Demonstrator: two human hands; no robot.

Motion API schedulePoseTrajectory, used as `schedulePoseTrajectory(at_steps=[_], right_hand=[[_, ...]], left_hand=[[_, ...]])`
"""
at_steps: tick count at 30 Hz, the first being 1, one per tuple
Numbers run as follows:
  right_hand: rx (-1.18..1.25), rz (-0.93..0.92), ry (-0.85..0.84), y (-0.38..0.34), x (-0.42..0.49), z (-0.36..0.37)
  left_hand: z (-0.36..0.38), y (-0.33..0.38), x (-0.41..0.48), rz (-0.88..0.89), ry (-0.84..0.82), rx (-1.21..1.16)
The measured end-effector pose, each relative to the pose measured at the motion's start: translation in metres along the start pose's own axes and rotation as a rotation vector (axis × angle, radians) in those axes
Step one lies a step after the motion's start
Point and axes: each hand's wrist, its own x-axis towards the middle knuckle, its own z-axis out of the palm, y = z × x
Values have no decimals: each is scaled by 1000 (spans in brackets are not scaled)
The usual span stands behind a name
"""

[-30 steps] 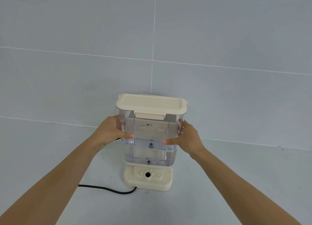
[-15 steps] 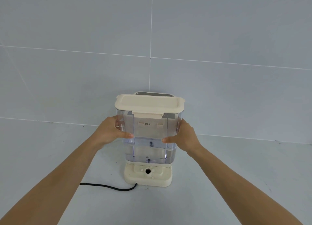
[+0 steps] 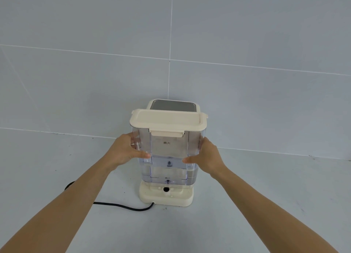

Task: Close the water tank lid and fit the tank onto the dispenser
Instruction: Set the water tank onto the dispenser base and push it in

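I see a pale grey tiled wall (image 3: 247, 34) rising behind a matching grey tiled counter (image 3: 284, 195), with open room on both sides of the work.

Furthest left, a black power cord (image 3: 121, 206) snakes across the counter to the cream plastic dispenser base (image 3: 182, 199); I judge it lies low and clear of the arms.

My left hand (image 3: 123, 152) is clamped on the left wall of the clear rectangular plastic water tank (image 3: 169, 163), thumb across the front face, fingers wrapped behind. A grip on each side should keep the tank upright and square while it goes down.

The cream snap-on tank lid (image 3: 167, 120) sits flat with its front latch folded down, so I judge the closing step done. The tank's bottom edge sits just above or on the base ledge, over a dark round port (image 3: 166, 189); I cannot tell whether it is fully seated. Behind it the dispenser's grey-topped cream tower (image 3: 173, 105) stands close, leaving little room backward.

My right hand (image 3: 206, 156) mirrors the left, gripping the right wall, with free counter beyond.
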Motion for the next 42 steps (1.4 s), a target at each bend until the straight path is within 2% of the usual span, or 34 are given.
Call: schedulePoseTrajectory(at_steps=[42], right_hand=[[-35,33,-48,37,2,27]], left_hand=[[18,-32,-1,-42,3,66]])
